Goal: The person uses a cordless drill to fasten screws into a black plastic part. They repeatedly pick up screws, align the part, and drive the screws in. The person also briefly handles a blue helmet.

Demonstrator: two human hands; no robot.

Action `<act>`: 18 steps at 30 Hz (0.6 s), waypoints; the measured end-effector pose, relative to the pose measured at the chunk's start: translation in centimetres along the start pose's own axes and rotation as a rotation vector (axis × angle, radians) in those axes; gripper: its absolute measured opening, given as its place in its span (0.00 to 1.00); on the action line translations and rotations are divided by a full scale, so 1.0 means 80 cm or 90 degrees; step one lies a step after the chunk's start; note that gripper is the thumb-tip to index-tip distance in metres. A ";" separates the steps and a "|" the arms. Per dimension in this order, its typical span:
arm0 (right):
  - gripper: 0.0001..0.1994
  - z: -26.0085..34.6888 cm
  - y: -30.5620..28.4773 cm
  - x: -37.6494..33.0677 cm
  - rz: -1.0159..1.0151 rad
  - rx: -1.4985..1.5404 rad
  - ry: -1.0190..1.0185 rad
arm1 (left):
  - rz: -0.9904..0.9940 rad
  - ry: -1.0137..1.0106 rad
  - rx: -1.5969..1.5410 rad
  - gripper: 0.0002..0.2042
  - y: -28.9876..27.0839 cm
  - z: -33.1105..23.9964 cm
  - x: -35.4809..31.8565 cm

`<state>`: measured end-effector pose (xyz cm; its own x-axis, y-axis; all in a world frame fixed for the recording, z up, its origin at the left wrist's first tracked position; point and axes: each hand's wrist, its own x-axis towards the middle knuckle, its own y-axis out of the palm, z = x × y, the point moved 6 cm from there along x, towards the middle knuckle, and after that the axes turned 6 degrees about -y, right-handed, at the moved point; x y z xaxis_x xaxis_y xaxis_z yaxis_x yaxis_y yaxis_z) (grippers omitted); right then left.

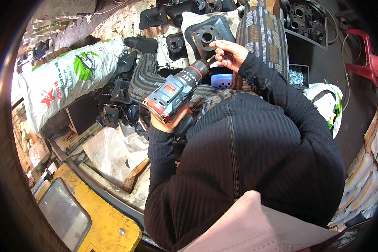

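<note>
My left hand (172,119) is wrapped round the handle of a blue, red and black cordless drill (172,93), whose chuck points up and to the right. By the chuck, my right hand (230,55) is closed in a pinch on a small metal screw, mostly hidden by the fingers. Just beyond the fingertips lies a black square part with a round, holed hub (206,36), resting on a white sack (190,20). A blue clog (221,81) shows below my right wrist.
Loose black parts (121,91) crowd the left. A tray of small silvery screws (296,76) sits to the right, below a bin of black hubs (300,19). Further right is a red plastic chair (368,63). A full white sack (69,80) lies left, above a yellow machine panel (103,220).
</note>
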<state>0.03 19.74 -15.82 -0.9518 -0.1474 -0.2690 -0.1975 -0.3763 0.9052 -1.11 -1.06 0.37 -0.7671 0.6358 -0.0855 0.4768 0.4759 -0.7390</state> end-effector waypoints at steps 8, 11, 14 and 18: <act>0.13 -0.004 -0.008 0.007 -0.016 -0.065 0.009 | 0.018 0.030 0.033 0.13 0.001 -0.008 0.011; 0.13 -0.003 -0.008 0.007 -0.020 -0.108 0.024 | 0.028 0.059 0.077 0.12 -0.002 -0.011 0.015; 0.14 -0.002 -0.007 0.008 -0.031 -0.130 0.038 | 0.028 0.102 0.144 0.12 -0.003 -0.014 0.020; 0.14 -0.007 -0.016 0.013 -0.084 -0.114 0.053 | 0.073 0.044 0.128 0.16 -0.004 -0.007 0.028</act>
<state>-0.58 19.58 -17.42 -0.8963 -0.1583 -0.4142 -0.2674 -0.5522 0.7897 -2.71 0.55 0.81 -0.6780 0.7225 -0.1353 0.4590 0.2724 -0.8456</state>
